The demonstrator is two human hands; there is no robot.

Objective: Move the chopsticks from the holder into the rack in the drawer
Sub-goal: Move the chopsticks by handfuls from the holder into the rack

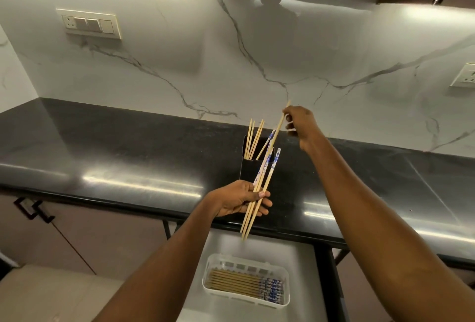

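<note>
Chopsticks are already lying in the rack below both hands. The left hand is gripping a bundle while the right hand is pinching one stick above the holder, where several are waiting.

The counter looks like polished black stone, glossy enough to throw back long streaks of the under-cabinet light, and the wall behind it is smooth white marble-look slab with thin grey veins and a soft sheen. The chopsticks in the holder are pale bare wood or bamboo, some in the left hand with glazed blue-and-white patterned ends, while the holder itself is a dark, matt material. In the drawer, whose inside is a smooth pale grey, sits a rack of translucent white plastic with a slotted wall.
</note>
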